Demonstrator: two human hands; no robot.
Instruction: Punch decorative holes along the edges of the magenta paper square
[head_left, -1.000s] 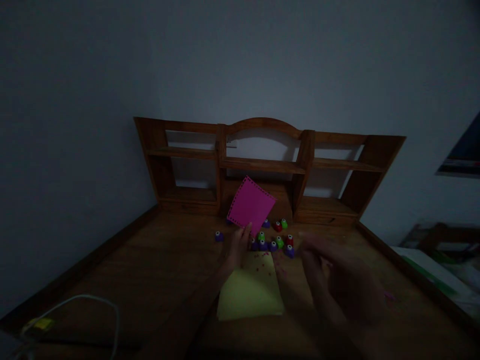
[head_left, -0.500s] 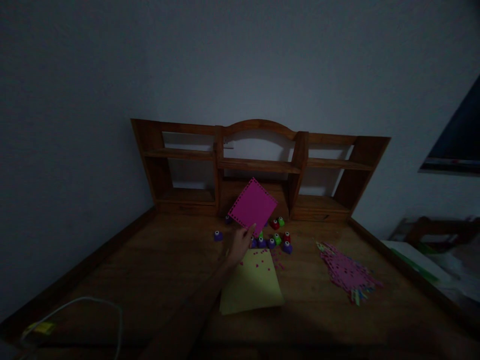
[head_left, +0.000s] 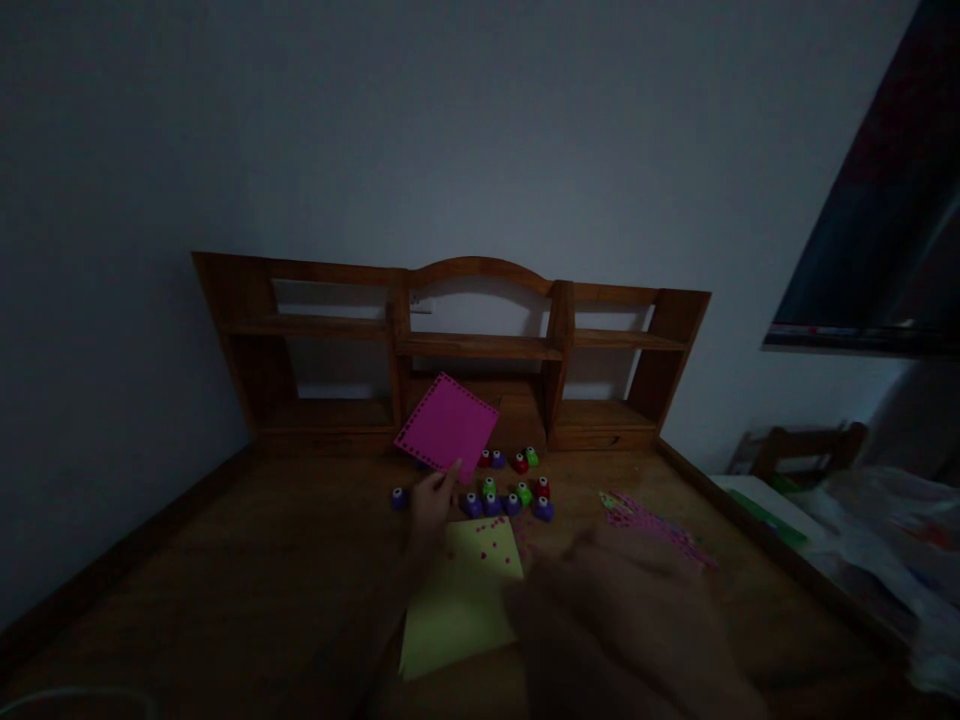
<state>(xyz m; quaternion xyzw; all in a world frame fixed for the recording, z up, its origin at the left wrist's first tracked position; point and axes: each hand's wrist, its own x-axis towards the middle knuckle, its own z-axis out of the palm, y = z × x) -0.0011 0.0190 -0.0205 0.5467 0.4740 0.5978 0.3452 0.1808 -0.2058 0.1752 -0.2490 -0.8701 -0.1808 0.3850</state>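
My left hand (head_left: 433, 500) pinches a pink sheet of paper (head_left: 448, 425) by its lower corner. The sheet is raised and turned like a diamond, with a row of punched holes along its left-hand edges. My right hand (head_left: 622, 610) is large and blurred in the near right; its fingers are smeared, so I cannot tell whether it holds anything. Between the hands lies a yellow sheet (head_left: 461, 610) with small pink punched bits (head_left: 484, 555) on it. Behind it stand several small craft punches, such as a purple punch (head_left: 544, 508), a green punch (head_left: 523, 493) and a red punch (head_left: 520, 462).
A heap of pink and coloured paper strips (head_left: 645, 522) lies on the right of the wooden desk (head_left: 285, 560), partly behind my right hand. A wooden shelf unit (head_left: 480, 347) stands along the back. Beyond the desk's right edge are a chair (head_left: 810, 450) and plastic bags (head_left: 877, 530).
My right hand has come into view from the lower right, in front of the strips. The camera view has turned right. My left hand still holds the pink sheet.
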